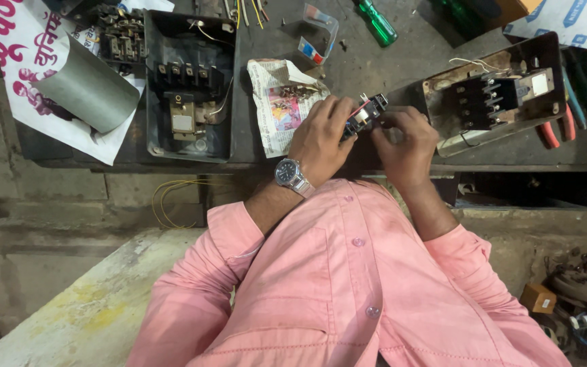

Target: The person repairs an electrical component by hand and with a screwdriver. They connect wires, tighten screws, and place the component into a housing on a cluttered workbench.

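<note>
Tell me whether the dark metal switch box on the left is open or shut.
Open. The switch box has no cover over it; its fuse holders and wiring lie exposed inside.

Switch part held between left hand and right hand, over workbench near edge. Open switch box left of hands; newspaper scrap between. Second open box right of hands; pliers beside it. Screwdriver at far edge.

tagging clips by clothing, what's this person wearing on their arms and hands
Both arms wear the long pink sleeves of a buttoned shirt, pushed up above the wrists. The left hand has a round, dark-faced wristwatch on a silver metal band. The right hand is bare: no gloves, and no rings can be made out.
</note>
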